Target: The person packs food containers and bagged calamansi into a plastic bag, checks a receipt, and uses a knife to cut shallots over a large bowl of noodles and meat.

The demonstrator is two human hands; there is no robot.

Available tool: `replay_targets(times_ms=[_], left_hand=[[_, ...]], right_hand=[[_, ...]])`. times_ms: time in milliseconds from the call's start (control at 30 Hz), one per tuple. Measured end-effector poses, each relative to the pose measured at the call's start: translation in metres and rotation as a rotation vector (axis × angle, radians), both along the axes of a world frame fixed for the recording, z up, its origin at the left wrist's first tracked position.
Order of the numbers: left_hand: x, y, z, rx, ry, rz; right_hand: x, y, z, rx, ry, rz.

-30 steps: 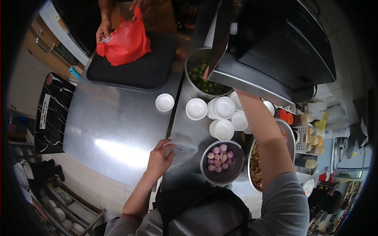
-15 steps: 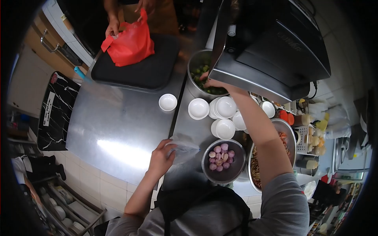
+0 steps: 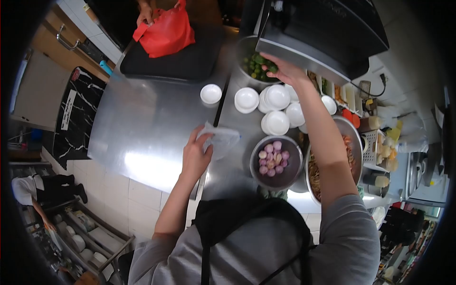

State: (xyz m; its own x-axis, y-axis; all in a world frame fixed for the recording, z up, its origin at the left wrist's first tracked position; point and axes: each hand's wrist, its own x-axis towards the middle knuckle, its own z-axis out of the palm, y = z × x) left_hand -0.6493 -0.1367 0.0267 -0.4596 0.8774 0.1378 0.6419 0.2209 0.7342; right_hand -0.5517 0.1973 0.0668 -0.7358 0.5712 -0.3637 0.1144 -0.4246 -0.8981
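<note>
Over the steel pot [image 3: 251, 80], the right hand [image 3: 283, 70] clutches green limes [image 3: 270, 67]; the left hand [image 3: 195, 154] pinches a clear plastic bag [image 3: 224, 140].

Right hand [image 3: 285, 70] stretched well ahead, left hand [image 3: 195, 153] farther back and to its left.
The left hand's fingers curl in a grip, thumb below them, back of the hand upward; behind it the left forearm [image 3: 174, 204] slants down to a bent elbow. The right hand angles inward, fingers curled in a grasp, its long right forearm [image 3: 324, 135] trailing behind and rightward.
</note>
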Motion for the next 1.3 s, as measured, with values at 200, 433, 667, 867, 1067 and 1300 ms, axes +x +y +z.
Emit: replay_targets(times_ms=[200,433,667,867,1067,1300], left_hand=[[0.024,0.009,0.012,-0.022,0.106,0.029],[0.039,0.003,0.005,0.291,0.186,0.014],[0.032,-0.003,0.042,0.304,0.025,-0.010],[0.037,-0.018,0.071,0.469,-0.679,-0.325],[0.091,-0.003,0.029,0.358,-0.346,-0.232],[0.112,-0.001,0.029,0.195,-0.031,-0.122]], right_hand=[[0.036,-0.162,-0.009,-0.497,-0.011,0.275],[0.035,-0.200,-0.045,-0.316,-0.100,0.012],[0.088,-0.250,0.011,1.418,-0.367,0.359],[0.086,-0.244,0.027,1.603,-0.067,0.000],[0.081,-0.277,0.065,1.367,0.000,0.150],[0.133,-0.248,0.150,1.560,-0.059,0.178]])
